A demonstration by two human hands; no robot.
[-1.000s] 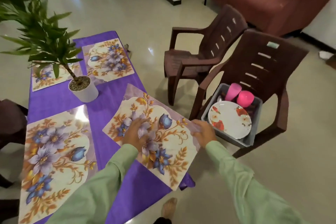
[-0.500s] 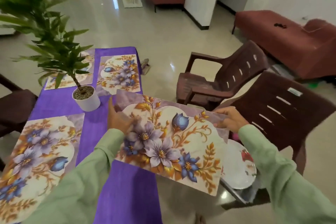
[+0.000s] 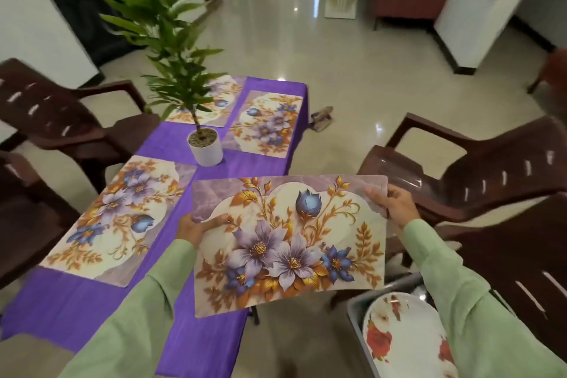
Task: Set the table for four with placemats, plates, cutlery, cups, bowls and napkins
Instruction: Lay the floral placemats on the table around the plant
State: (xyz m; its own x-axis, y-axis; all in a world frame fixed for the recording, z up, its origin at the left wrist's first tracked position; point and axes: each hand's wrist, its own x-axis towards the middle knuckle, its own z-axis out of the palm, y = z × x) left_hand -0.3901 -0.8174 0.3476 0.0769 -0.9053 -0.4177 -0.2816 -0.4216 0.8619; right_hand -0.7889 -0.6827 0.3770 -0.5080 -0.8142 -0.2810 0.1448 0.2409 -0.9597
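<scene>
Nearest to us, below our right sleeve, a white plate (image 3: pixel 405 342) with red flowers lies in a grey tub (image 3: pixel 353 308), well back from that hand's fingers. Ahead of it we hold a flowered placemat (image 3: pixel 288 242) by its two short edges. Our left hand (image 3: pixel 196 225) grips the left edge, with the thumb on the printed face and the other fingers hidden beneath. Our right hand (image 3: pixel 391 204) grips the far right corner, its fingers (image 3: pixel 375 193) curled round the edge.

The placemat stretches flat between the two sets of fingers. Its left part hangs over the bench (image 3: pixel 92 310), which wears a purple cloth, and its right part reaches past the bench's edge above the floor. We cannot tell whether it touches the cloth.

Just left of our left fingers a second placemat (image 3: pixel 116 218) lies flat on the bench. Beyond the fingers, past the held mat's far edge, a white pot (image 3: pixel 206 149) with a leafy plant stands on the cloth. Farther still, a third placemat (image 3: pixel 267 123) lies right of the pot and a fourth placemat (image 3: pixel 216 101) lies behind it, partly hidden by leaves. A brown right chair (image 3: pixel 478 169) stands beyond our right fingers, and a left chair (image 3: pixel 61 120) stands far off to the left of the bench.
</scene>
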